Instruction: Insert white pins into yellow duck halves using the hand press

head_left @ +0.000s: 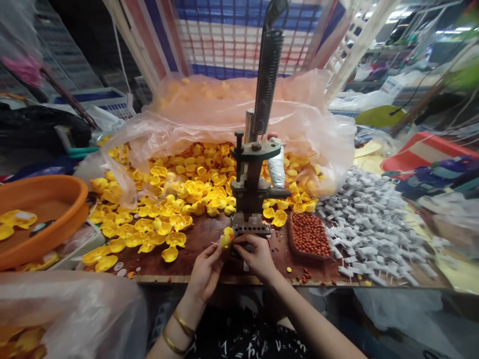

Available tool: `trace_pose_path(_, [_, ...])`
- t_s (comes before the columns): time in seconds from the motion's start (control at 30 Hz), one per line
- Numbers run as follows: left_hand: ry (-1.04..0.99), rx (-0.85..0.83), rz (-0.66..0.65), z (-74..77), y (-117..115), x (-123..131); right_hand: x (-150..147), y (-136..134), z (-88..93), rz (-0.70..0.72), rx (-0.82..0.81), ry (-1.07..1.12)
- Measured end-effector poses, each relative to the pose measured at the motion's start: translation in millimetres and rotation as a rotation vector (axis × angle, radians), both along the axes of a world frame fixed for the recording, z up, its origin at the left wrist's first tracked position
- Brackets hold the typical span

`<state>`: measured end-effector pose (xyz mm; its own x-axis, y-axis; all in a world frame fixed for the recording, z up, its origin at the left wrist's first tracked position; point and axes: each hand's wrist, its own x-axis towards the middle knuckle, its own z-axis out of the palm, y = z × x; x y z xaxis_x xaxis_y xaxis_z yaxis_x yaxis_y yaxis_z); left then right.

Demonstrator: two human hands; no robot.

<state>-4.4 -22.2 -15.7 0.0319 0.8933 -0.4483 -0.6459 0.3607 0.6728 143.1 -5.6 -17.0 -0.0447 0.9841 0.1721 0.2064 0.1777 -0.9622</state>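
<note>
My left hand point(206, 268) pinches a small yellow flower piece point(226, 237) with a thin stick poking out to its left. It holds the piece at the base point(251, 228) of a small hand press point(251, 187) on the brown table. My right hand point(256, 254) is closed just to the right of the flower, fingertips against the press base; what it holds, if anything, is hidden. Behind the press lies a big heap of yellow flower pieces point(175, 199) spilling from a clear plastic bag point(209, 114).
A tray of small red beads point(309, 234) sits right of the press. Further right is a pile of white stick parts point(370, 229). An orange basin point(41, 214) stands at the left. A red tray point(426, 149) is at the far right. A plastic bag point(67, 314) fills the near left.
</note>
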Motion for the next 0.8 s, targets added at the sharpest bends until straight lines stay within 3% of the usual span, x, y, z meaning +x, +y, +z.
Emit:
trace_pose_path(0.17, [0.077,0.051,-0.085,-3.6,4.7,-1.8,7.6,6.4,-5.5,0.043,-0.022,0.03])
trace_pose_path(0.23, [0.175,0.08,-0.134,-4.9,15.4,-0.3,11.7,14.5,-10.6,-0.027,0.014,-0.108])
trace_pose_path(0.33, [0.477,0.272,-0.197,-6.6,41.6,6.6,23.8,30.3,-18.8,-0.182,0.07,-0.43])
trace_pose_path(0.43, [0.704,0.462,-0.242,-6.2,67.5,14.2,50.6,55.8,-13.3,-0.318,0.035,-0.414])
trace_pose_path(0.53, [0.745,0.537,-0.297,-2.8,80.8,17.9,86.2,103.5,26.3,-0.411,0.051,-0.177])
trace_pose_path(0.6, [0.79,0.603,-0.349,-0.2,82.9,19.1,102.3,141.9,70.4,-0.373,0.095,0.09])
trace_pose_path(0.67, [0.825,0.648,-0.379,1.3,82.8,20.6,105.0,168.2,115.6,-0.286,0.132,0.15])
trace_pose_path(0.73, [0.823,0.651,-0.381,1.2,82.9,22.2,95.0,166.1,148.7,-0.263,0.258,0.213])
trace_pose_path(0.8, [0.804,0.637,-0.379,-0.6,84.2,22.7,79.3,134.2,163.7,-0.359,0.463,0.226])
